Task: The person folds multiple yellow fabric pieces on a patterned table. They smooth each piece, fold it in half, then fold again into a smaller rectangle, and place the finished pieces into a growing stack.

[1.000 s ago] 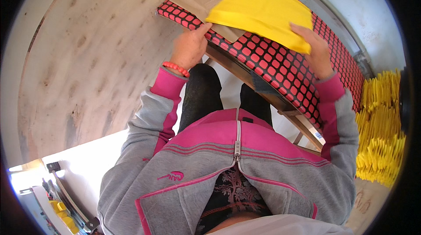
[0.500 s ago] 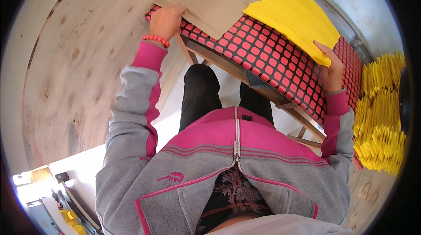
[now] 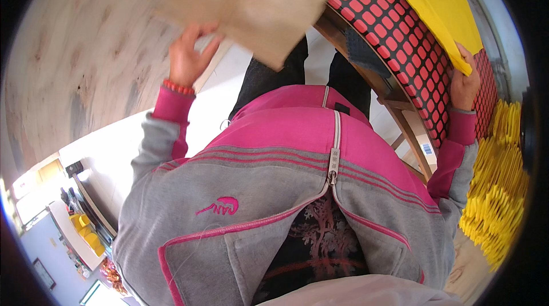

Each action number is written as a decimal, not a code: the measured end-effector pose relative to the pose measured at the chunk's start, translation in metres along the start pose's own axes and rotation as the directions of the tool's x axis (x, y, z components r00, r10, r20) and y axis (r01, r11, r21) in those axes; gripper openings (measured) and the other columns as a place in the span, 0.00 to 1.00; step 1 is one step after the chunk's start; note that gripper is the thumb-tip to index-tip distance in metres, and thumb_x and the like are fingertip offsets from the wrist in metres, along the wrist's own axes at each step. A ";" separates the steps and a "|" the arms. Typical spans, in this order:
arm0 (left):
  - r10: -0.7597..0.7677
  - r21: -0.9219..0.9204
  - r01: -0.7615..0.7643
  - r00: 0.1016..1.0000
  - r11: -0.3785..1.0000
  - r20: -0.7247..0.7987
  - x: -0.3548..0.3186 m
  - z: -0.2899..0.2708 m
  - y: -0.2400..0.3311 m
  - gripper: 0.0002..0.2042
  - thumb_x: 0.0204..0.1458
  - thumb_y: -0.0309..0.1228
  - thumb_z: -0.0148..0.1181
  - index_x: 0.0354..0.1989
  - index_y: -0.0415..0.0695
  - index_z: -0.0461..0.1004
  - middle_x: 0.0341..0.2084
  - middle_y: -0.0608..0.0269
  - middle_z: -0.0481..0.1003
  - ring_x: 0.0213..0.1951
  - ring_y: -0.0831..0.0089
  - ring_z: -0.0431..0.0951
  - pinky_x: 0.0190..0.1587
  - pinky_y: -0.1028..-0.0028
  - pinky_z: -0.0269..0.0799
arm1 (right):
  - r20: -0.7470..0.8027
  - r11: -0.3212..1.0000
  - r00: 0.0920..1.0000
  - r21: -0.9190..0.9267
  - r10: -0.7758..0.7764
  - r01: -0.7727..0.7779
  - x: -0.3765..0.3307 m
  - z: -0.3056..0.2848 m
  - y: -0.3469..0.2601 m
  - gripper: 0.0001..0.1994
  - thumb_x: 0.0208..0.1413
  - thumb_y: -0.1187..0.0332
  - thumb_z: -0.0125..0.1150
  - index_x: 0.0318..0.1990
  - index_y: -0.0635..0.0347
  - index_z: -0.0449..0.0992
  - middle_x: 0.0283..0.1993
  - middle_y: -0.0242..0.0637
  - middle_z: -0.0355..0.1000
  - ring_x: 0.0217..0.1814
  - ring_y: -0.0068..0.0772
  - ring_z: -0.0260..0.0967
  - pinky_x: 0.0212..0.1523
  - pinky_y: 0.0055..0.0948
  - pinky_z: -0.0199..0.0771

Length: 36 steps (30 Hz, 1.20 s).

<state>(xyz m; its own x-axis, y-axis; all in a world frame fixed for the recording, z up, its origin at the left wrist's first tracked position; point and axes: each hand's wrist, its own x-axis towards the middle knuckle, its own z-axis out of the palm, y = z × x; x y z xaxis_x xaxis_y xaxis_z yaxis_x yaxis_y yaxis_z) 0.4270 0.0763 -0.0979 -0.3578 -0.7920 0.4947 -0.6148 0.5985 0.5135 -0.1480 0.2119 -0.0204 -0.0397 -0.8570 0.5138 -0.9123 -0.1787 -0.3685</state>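
A flat brown sheet [image 3: 251, 6], blurred by motion, hangs out past the left end of the red-and-black patterned bench top [image 3: 394, 32], partly over my lap. My left hand [image 3: 191, 57] grips its near edge between fingers and thumb. On the right, a yellow sheet [image 3: 437, 6] lies along the bench top, its far end cut off by the view. My right hand [image 3: 466, 80] holds the near corner of that yellow sheet, thumb on top. Whether the sheets are cloth or paper I cannot tell.
Stacks of folded yellow pieces [image 3: 497, 192] stand at the right, beside my right forearm. A large wooden board surface [image 3: 86, 77] fills the left. The bench's wooden frame [image 3: 406, 123] runs below its top, with dark blue cloth [image 3: 369, 54] underneath. A wall borders the far right.
The brown sheet has come left off the bench top with my left hand. My right hand still holds the yellow sheet. The whole view has turned, shifting the bench to the right.
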 end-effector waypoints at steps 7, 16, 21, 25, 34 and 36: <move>-0.597 0.097 0.612 0.705 0.785 0.382 -0.228 0.005 -0.069 0.04 0.51 0.28 0.68 0.31 0.43 0.80 0.24 0.58 0.79 0.28 0.64 0.81 0.33 0.68 0.74 | 0.005 0.998 0.999 0.029 0.053 -0.053 -0.003 0.001 0.005 0.15 0.67 0.78 0.48 0.58 0.66 0.74 0.55 0.40 0.76 0.57 0.32 0.74 0.59 0.27 0.69; -0.657 -0.374 0.906 0.407 0.199 0.634 -0.296 0.063 -0.150 0.08 0.60 0.27 0.57 0.29 0.38 0.73 0.27 0.63 0.69 0.33 0.70 0.76 0.47 0.61 0.79 | 0.028 0.999 1.000 0.033 0.006 -0.007 -0.001 0.004 0.007 0.16 0.67 0.79 0.47 0.59 0.67 0.73 0.56 0.41 0.75 0.59 0.32 0.72 0.61 0.28 0.68; -0.367 -0.707 0.626 0.605 -0.329 0.707 -0.219 0.095 -0.202 0.06 0.59 0.21 0.52 0.41 0.34 0.74 0.35 0.58 0.75 0.41 0.65 0.78 0.59 0.55 0.77 | 0.024 0.999 0.999 0.041 0.031 -0.032 -0.001 0.006 0.009 0.16 0.67 0.79 0.46 0.59 0.68 0.73 0.56 0.40 0.75 0.59 0.31 0.71 0.61 0.27 0.67; -0.427 -0.422 0.906 0.391 0.022 0.816 -0.145 0.120 -0.202 0.12 0.60 0.31 0.58 0.42 0.32 0.74 0.39 0.50 0.79 0.44 0.58 0.84 0.53 0.62 0.80 | 0.056 1.000 0.998 0.008 0.011 -0.011 0.000 0.005 0.010 0.16 0.67 0.78 0.47 0.59 0.68 0.73 0.56 0.40 0.75 0.59 0.31 0.72 0.61 0.28 0.68; -0.305 -0.538 0.834 0.548 0.123 0.779 -0.021 0.118 -0.208 0.06 0.57 0.26 0.54 0.34 0.35 0.72 0.29 0.56 0.77 0.42 0.61 0.83 0.45 0.69 0.82 | 0.019 0.999 0.999 -0.006 0.041 -0.041 0.002 0.008 0.005 0.15 0.68 0.77 0.48 0.58 0.67 0.74 0.54 0.39 0.76 0.57 0.32 0.73 0.59 0.27 0.69; -0.517 -0.566 0.806 0.563 0.172 0.645 -0.026 0.122 -0.213 0.09 0.57 0.29 0.55 0.37 0.35 0.76 0.33 0.55 0.80 0.42 0.60 0.83 0.45 0.69 0.80 | 0.019 0.999 0.999 -0.022 0.037 -0.037 0.001 0.008 0.005 0.14 0.68 0.77 0.48 0.57 0.67 0.74 0.54 0.39 0.76 0.57 0.31 0.73 0.59 0.27 0.69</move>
<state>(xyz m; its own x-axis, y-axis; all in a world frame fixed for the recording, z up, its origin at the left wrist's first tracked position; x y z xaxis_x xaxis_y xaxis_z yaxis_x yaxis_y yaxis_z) 0.4818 -0.0453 -0.3060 -0.3370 -0.8330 -0.4388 0.0033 -0.4671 0.8842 -0.1490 0.2062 -0.0274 -0.0660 -0.8719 0.4851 -0.9190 -0.1364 -0.3700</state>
